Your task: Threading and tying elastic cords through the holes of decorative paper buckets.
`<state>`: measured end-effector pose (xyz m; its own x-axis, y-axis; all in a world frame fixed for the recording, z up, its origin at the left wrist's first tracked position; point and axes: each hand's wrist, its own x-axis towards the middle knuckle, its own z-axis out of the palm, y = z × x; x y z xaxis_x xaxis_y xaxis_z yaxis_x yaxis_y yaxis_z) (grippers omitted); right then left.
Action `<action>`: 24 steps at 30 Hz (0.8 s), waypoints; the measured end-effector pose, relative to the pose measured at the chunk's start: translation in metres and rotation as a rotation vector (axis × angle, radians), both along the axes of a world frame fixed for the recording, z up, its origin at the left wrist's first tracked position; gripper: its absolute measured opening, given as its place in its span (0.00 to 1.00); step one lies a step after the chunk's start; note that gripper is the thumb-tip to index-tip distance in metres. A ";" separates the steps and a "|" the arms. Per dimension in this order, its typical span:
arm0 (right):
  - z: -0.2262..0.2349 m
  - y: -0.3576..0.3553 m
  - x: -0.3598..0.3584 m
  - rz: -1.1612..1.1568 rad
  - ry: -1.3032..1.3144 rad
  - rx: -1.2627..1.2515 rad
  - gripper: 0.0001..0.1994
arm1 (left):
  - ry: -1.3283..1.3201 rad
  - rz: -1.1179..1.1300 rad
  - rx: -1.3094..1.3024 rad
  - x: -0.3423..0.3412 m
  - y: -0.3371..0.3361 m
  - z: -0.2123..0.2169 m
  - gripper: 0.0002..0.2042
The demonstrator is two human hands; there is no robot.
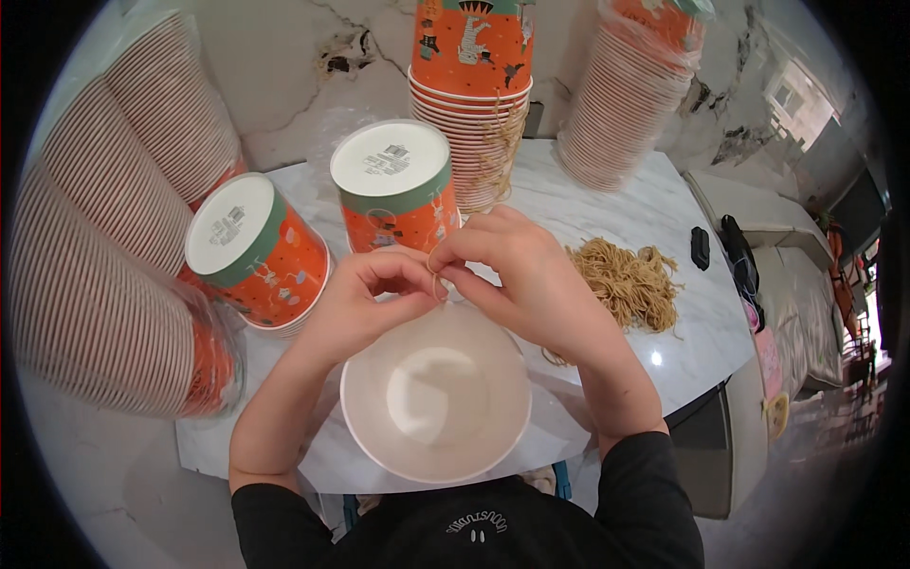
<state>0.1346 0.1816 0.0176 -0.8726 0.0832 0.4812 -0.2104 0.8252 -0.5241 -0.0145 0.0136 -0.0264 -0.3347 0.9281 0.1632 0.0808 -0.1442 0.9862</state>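
Observation:
A white paper bucket stands open in front of me, its bare inside facing up. Above its far rim my left hand and my right hand meet, fingertips pinched close together. Between them runs a thin tan cord, gripped by both hands; its lower end is hard to make out. To the right of my right hand lies a heap of tan cords. Just beyond my hands an orange and green bucket stands upside down, its white base upward.
Another upturned orange bucket stands at left, beside tall wrapped stacks of buckets. At the back are an orange bucket stack with cords hanging on it and a wrapped stack. A small black object lies near the marble table's right edge.

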 end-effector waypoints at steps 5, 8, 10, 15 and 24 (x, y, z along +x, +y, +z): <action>-0.001 0.005 -0.002 0.002 0.018 0.022 0.06 | 0.012 0.124 -0.047 0.003 0.002 0.000 0.04; -0.002 0.003 -0.004 -0.001 0.045 0.025 0.07 | 0.043 0.186 -0.027 0.006 0.002 0.002 0.05; 0.000 0.000 -0.005 -0.016 0.004 -0.059 0.06 | 0.066 0.219 0.005 0.006 0.002 0.001 0.06; 0.001 -0.003 -0.006 -0.050 -0.035 -0.045 0.04 | 0.036 0.249 0.047 0.006 0.002 0.001 0.10; -0.006 -0.004 -0.011 0.027 -0.017 -0.054 0.06 | 0.162 0.246 0.085 0.002 0.001 -0.003 0.11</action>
